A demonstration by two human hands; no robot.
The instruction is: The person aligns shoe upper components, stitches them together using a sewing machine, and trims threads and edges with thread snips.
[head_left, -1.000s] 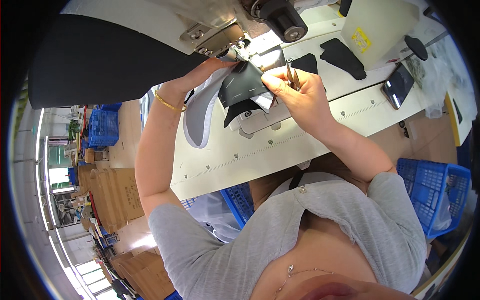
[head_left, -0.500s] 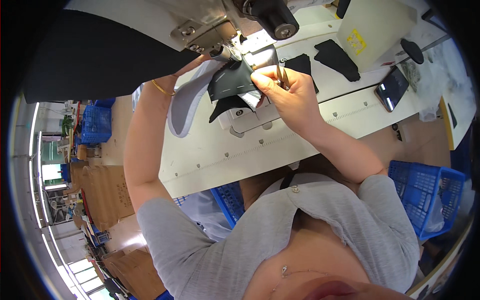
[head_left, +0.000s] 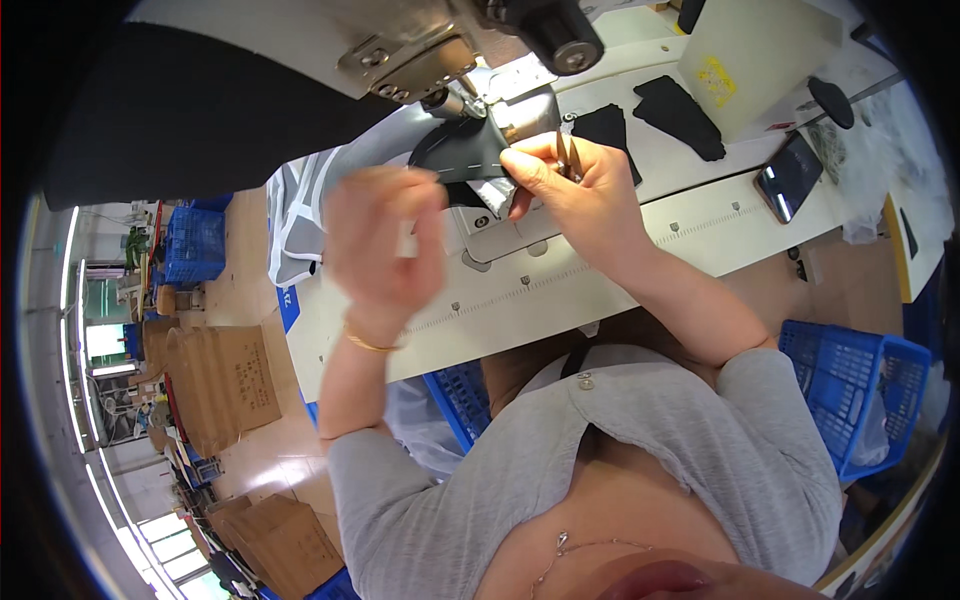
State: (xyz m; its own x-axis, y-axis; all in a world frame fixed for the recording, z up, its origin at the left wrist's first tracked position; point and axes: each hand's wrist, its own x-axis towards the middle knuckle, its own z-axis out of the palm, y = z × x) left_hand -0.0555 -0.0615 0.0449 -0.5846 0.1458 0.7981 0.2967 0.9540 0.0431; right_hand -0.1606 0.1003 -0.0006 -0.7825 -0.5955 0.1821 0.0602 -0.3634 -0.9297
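Note:
My right hand (head_left: 595,200) pinches the right edge of a black fabric piece (head_left: 455,152) between thumb and forefinger. Small thread snips (head_left: 568,158) are tucked in the same hand, blades pointing up. The black piece carries a line of pale stitches and lies by the needle area of a sewing machine (head_left: 410,65). Motion smears my left hand (head_left: 385,245), which hovers over the table just left of the black piece; its grip is unclear. Grey-white fabric (head_left: 295,225) spreads behind that hand and over the table's left end.
Two black cut pieces, one nearer (head_left: 603,137) and one farther right (head_left: 680,118), lie on the white table (head_left: 590,270). Right of them is a phone (head_left: 790,178). Blue baskets (head_left: 850,395) stand below the table; a cardboard sheet (head_left: 220,385) is at left.
My left hand has come out from beside the machine, moving toward me and right. The grey-white fabric has shifted left and away. My right hand keeps its pinch on the black piece.

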